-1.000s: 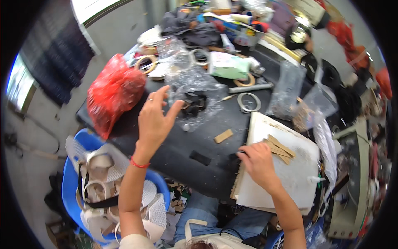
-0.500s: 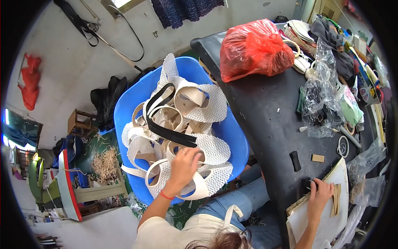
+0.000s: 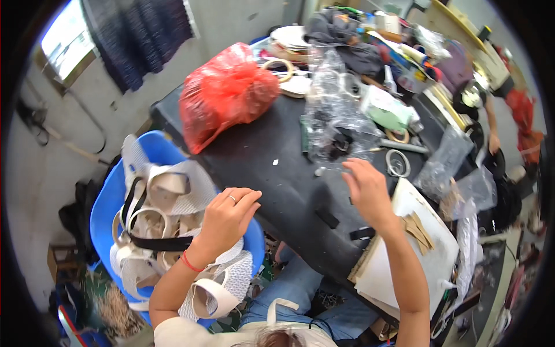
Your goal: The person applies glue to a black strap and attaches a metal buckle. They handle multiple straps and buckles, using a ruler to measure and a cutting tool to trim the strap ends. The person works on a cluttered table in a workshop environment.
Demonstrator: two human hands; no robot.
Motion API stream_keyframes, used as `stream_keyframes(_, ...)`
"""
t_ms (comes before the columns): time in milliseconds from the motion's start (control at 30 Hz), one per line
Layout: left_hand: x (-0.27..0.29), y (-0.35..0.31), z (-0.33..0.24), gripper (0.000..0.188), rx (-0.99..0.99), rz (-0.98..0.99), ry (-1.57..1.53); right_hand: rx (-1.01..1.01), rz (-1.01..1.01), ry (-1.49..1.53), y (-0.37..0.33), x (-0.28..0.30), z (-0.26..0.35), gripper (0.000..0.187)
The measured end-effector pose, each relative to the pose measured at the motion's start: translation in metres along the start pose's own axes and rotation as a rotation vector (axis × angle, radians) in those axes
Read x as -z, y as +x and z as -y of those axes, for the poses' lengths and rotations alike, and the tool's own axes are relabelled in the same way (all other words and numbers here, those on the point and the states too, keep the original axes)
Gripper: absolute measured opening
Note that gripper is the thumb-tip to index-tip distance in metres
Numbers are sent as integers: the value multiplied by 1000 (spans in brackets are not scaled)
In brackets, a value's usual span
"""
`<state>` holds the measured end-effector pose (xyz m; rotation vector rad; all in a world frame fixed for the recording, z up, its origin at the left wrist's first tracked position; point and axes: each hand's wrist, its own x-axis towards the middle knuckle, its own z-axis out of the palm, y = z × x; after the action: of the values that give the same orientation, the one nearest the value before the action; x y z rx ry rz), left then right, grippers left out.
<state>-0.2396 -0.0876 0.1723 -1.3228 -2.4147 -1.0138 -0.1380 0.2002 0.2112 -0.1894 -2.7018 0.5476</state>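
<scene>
My left hand point(image 3: 229, 215), with a ring and a red wrist cord, is over the tub's right rim beside the bench. Its fingers are loosely stretched, and nothing shows in them. My right hand point(image 3: 368, 191) hovers over the black bench top point(image 3: 254, 156), fingers bent and apart, just short of a clear plastic bag point(image 3: 329, 110). No object shows in it. Below it lie a small black strip point(image 3: 328, 218) and another black piece point(image 3: 361, 233). The blue tub point(image 3: 101, 214) holds several white mesh and cream straps point(image 3: 222, 286) and a black strap point(image 3: 159, 243).
A red plastic bag point(image 3: 225, 95) sits at the bench's far left. Tape rolls, cloth and tools crowd the far right. A white board point(image 3: 428, 254) with tan strips point(image 3: 417, 231) lies near my right forearm. Another person's arm point(image 3: 493, 124) shows at far right.
The view has swung right. My left hand has left the straps in the tub and risen toward the bench. My right hand has moved off the board's edge, farther over the bench.
</scene>
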Motion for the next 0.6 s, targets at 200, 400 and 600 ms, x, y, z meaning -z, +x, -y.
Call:
stream_keyframes(200, 57, -116, 79, 19, 451, 108, 234, -154, 66, 195, -18, -5, 26, 22)
stream_keyframes(400, 51, -173, 105, 24, 445, 467, 560, -33, 124, 188, -43, -9, 53, 22)
stream_keyframes(600, 48, -199, 127, 48, 374, 413, 591, 30, 51, 293, -108, -5, 46, 26)
